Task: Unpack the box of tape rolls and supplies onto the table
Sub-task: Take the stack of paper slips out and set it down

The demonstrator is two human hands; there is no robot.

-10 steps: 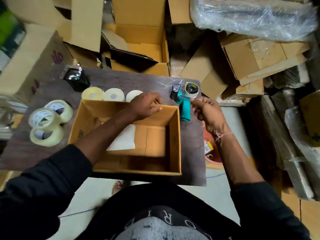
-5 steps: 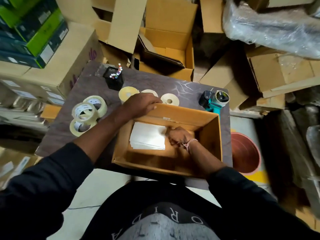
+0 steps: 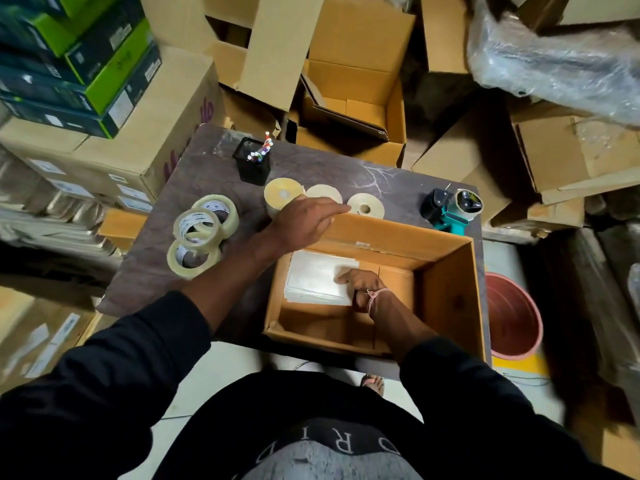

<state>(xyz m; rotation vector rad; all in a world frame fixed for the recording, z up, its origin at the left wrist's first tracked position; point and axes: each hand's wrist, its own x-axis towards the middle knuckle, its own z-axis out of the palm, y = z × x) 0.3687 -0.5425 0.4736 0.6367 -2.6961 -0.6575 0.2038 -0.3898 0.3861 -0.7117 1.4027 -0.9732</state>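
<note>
An open cardboard box point(image 3: 446, 292) stands on the dark table point(image 3: 194, 174). Inside lies a stack of white sheets point(image 3: 315, 278). My right hand point(image 3: 363, 287) is down in the box with its fingers on the sheets' right edge; whether it grips them is unclear. My left hand point(image 3: 304, 220) rests on the box's far left rim, fingers together. Three clear tape rolls point(image 3: 201, 230) sit left of the box. Three label rolls point(image 3: 284, 194) line up behind it, one half hidden by my left hand. A teal tape dispenser point(image 3: 450, 207) stands at the far right corner.
A black mesh pen holder point(image 3: 252, 161) stands at the table's back. Cardboard boxes point(image 3: 356, 105) crowd the space behind and on both sides. Green and black cartons point(image 3: 86, 57) are stacked at the left. A reddish bucket point(image 3: 512, 317) sits on the floor to the right.
My right hand left the tape dispenser on the table and went down into the box onto the white sheets. My left hand stayed on the box rim. The view shifted left.
</note>
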